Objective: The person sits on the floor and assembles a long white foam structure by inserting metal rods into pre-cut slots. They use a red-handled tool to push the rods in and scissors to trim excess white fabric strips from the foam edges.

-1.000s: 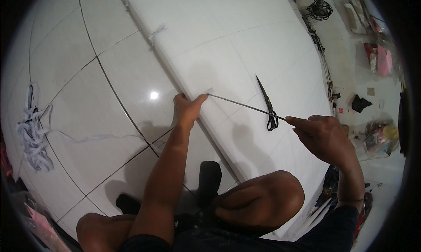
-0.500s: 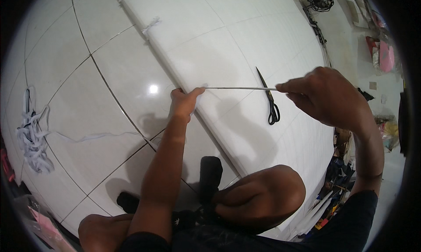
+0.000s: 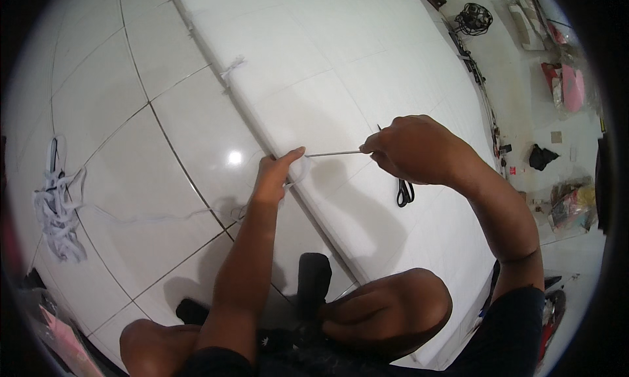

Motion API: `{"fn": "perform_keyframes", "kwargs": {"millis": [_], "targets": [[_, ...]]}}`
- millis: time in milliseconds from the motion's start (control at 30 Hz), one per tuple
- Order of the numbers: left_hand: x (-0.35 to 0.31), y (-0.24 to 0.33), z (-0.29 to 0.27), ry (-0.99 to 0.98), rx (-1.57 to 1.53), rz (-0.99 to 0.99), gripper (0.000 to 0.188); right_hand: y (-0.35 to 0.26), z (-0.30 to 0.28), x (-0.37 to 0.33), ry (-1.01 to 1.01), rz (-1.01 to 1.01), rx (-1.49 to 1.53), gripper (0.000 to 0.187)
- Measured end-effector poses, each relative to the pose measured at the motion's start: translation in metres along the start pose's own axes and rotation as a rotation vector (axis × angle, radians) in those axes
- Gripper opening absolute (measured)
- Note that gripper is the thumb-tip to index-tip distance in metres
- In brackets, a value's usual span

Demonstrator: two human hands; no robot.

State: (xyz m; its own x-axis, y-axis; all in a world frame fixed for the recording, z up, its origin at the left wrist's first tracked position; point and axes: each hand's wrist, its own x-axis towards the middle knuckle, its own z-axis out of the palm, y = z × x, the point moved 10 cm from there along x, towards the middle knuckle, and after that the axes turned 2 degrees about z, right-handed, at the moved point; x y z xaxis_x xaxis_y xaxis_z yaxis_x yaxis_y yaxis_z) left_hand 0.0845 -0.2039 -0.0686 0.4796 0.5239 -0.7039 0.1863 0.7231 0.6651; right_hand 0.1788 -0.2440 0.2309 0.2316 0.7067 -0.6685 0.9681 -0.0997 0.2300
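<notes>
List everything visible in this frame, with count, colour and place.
White panel: one, white, lying on the tiled floor, centre to upper right.
Strip: one, thin, pale, stretched between both hands at the panel's edge.
Scissors: one, black handles, on the panel, partly hidden under the right hand.
Strip pile: one, white, on the floor at far left.
Clutter: several items, mixed colours, right edge.
Left hand: on the panel's edge.
Right hand: pinching the strip.

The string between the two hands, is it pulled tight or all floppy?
Pulled tight. The string runs in a straight line from the left hand at the white panel's edge to the right hand, with no sag.
</notes>
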Motion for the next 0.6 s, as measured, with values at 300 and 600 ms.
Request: {"fn": "perform_keyframes", "kwargs": {"millis": [300,600], "targets": [[0.006,0.011,0.001,-0.164,-0.038,0.063,0.078,0.003,-0.007,0.005,0.002,0.015,0.061,0.025],[-0.008,0.018,-0.004,-0.017,0.186,0.126,0.088,0.011,-0.001,0.016,-0.022,0.039,0.015,0.027]]}}
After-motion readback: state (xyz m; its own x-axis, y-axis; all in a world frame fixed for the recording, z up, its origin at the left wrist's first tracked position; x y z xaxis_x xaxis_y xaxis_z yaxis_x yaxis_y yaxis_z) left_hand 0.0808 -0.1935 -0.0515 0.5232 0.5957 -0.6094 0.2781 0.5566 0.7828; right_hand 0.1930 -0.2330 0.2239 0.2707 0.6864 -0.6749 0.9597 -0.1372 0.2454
